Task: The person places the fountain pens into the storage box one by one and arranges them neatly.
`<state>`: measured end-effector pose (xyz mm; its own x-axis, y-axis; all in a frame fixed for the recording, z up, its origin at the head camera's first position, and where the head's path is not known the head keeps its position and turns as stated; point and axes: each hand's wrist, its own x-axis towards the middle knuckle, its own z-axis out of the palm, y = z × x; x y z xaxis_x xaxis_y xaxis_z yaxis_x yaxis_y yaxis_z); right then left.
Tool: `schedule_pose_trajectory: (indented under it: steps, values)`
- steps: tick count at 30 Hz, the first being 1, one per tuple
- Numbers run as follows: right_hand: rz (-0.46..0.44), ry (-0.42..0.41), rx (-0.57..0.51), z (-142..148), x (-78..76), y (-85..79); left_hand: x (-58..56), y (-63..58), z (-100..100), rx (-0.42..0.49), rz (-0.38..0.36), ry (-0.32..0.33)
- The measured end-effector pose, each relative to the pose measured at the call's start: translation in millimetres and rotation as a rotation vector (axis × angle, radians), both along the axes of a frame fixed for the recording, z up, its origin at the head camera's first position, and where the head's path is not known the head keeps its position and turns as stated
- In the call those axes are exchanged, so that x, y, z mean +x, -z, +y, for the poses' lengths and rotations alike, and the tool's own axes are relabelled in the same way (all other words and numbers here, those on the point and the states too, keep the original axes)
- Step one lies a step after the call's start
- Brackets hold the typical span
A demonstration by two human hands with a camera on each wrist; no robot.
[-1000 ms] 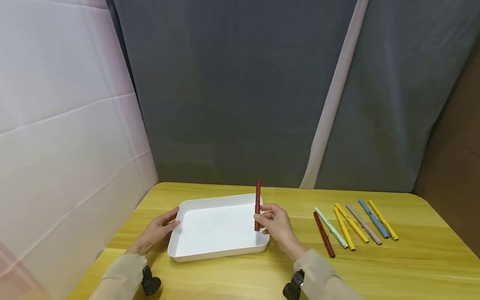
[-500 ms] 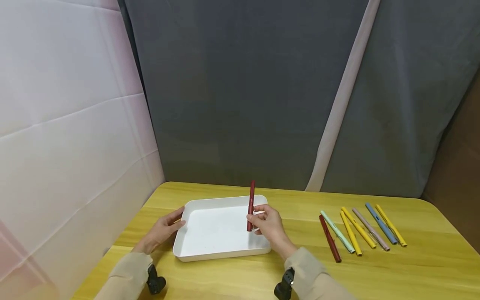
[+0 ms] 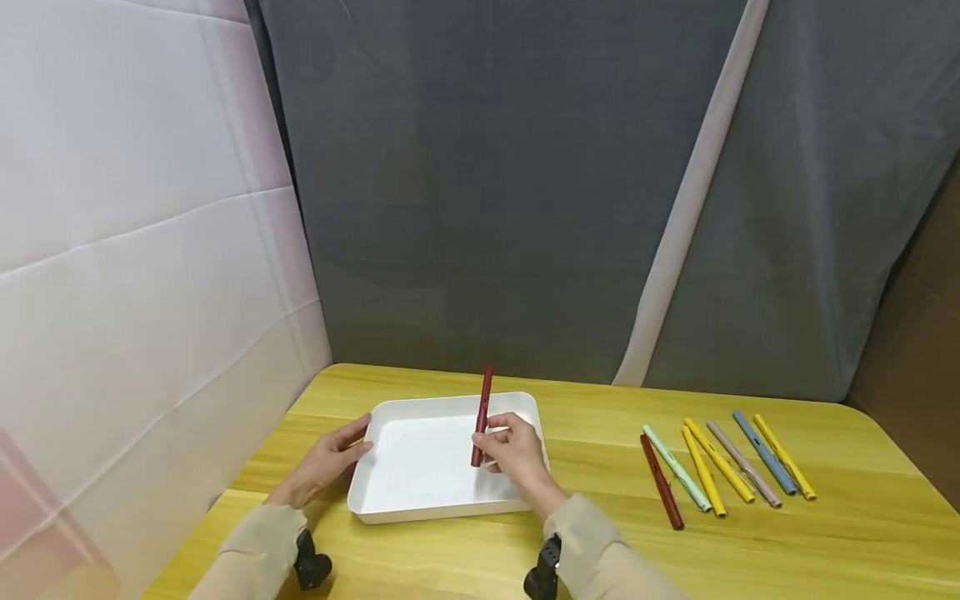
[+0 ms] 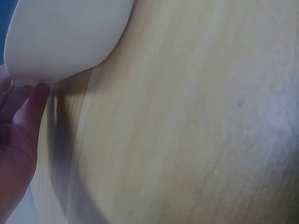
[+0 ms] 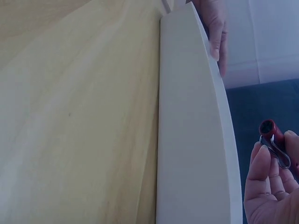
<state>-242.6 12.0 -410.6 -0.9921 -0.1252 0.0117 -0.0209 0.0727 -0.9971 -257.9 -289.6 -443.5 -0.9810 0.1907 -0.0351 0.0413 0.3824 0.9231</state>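
My right hand pinches a dark red pen between thumb and fingers, over the white tray. The pen stands nearly upright and leans slightly right at its top. In the right wrist view its metal clip and round end show beside the fingertips. At the tray's left side my left hand grips the rim, its thumb at the edge. The left wrist view shows that thumb against the tray's wall; the other fingers are partly hidden.
To the right several pens lie side by side on the wooden table: a dark red pen, a mint pen, yellow ones, a lilac pen and a blue pen. A grey curtain hangs behind the table.
My right hand has carried the dark red pen leftward, from the tray's right edge further over its middle. The pen's top now leans more to the right. My left hand stays at the rim.
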Motion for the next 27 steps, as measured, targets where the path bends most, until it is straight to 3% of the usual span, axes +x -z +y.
schedule_pose_trajectory:
  steps: [16, 27]
  values:
    - [-0.065, 0.002, 0.018, -32.7, -0.2, 17.6, 0.3, -0.4, -1.6, -0.053, 0.016, -0.009]
    - [-0.059, -0.008, 0.048, -51.2, -0.1, 19.6, 2.2, -1.9, -0.3, -0.029, 0.010, -0.022]
